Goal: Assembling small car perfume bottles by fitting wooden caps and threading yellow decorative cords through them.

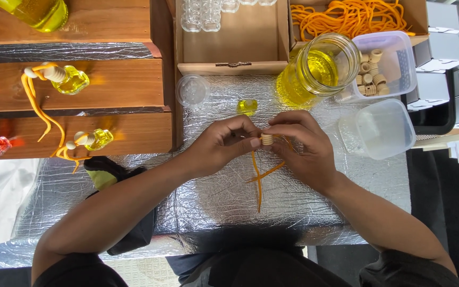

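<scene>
Both hands met over the middle of the foil-covered table (229, 212), the left hand (220, 144) and right hand (301, 143) each pinching the same little ribbed wooden cap (266, 139) between thumb and fingertips. So the cap sat right between them, neither hand really nearer. Its short axis looked upright-ish, hard to say exactly. The orange cord (258, 178) dangled out below it, long axis running toward the person, ends splayed a bit. A small yellow bottle (247, 106) stood just beyond the hands, with the big jar of yellow liquid (317, 69) further back to the right.
</scene>
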